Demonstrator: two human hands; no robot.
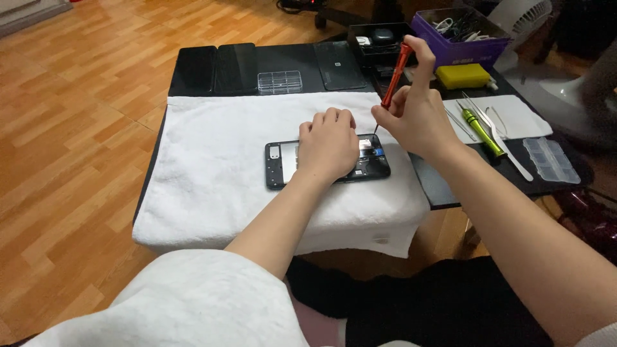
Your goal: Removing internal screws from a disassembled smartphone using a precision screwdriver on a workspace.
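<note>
An opened black phone (280, 166) lies flat on a white towel (218, 160), its back removed and inner parts showing. My left hand (329, 144) rests on top of the phone's middle, fingers curled, pressing it down. My right hand (418, 109) holds a red screwdriver (396, 72) nearly upright. Its thin tip touches the phone's upper right corner, and my index finger caps the handle's top.
The towel covers a low black table (257, 61). At the back lie dark phone panels (215, 67) and a clear compartment box (279, 81). To the right are a purple box (459, 35), yellow block (463, 76), green screwdriver (482, 132), tweezers and another clear box (551, 159).
</note>
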